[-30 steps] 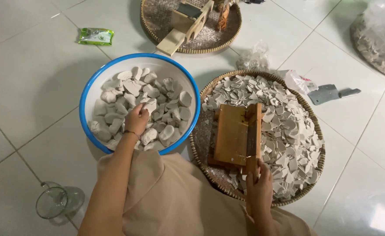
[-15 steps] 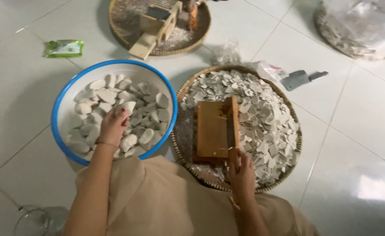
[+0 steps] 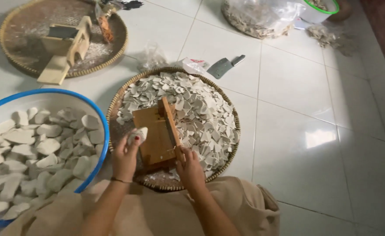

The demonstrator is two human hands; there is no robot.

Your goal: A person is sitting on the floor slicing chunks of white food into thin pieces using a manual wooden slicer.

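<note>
My left hand (image 3: 125,159) holds a pale white chunk (image 3: 139,135) just left of a wooden slicer board (image 3: 155,135). The board lies tilted in a round woven tray (image 3: 232,111) heaped with thin white slices (image 3: 201,109). My right hand (image 3: 189,168) grips the near end of the board's upright wooden blade bar. At the left stands a white basin with a blue rim (image 3: 101,126), full of whole white chunks (image 3: 39,148).
A second woven tray (image 3: 114,48) at the top left carries another wooden slicer (image 3: 66,46). A grey cleaver (image 3: 223,66) lies on the white tile floor beyond the tray. Plastic bags of slices (image 3: 258,17) and a green-rimmed bowl (image 3: 321,9) sit at the top right.
My left hand left the basin with one chunk and moved right to the slicer board. The view swung right; my right hand stayed on the slicer.
</note>
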